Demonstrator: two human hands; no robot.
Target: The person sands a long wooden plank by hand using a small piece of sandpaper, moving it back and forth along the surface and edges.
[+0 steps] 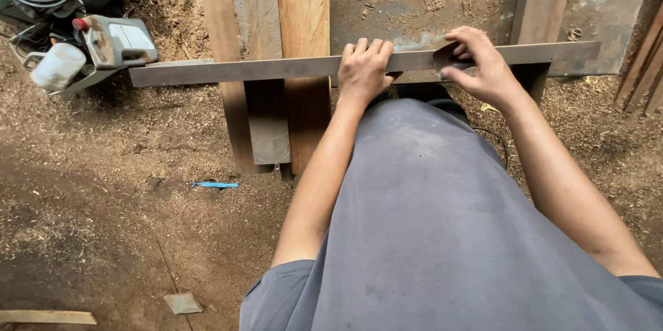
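From the head view, the left hand lies palm-down, fingers curled over one long grey bar. Just right of it, the right hand pinches one small dark block against the bar. Three planks lie under the bar, left of both hands.

No packages, labels, signs or screens — none in view
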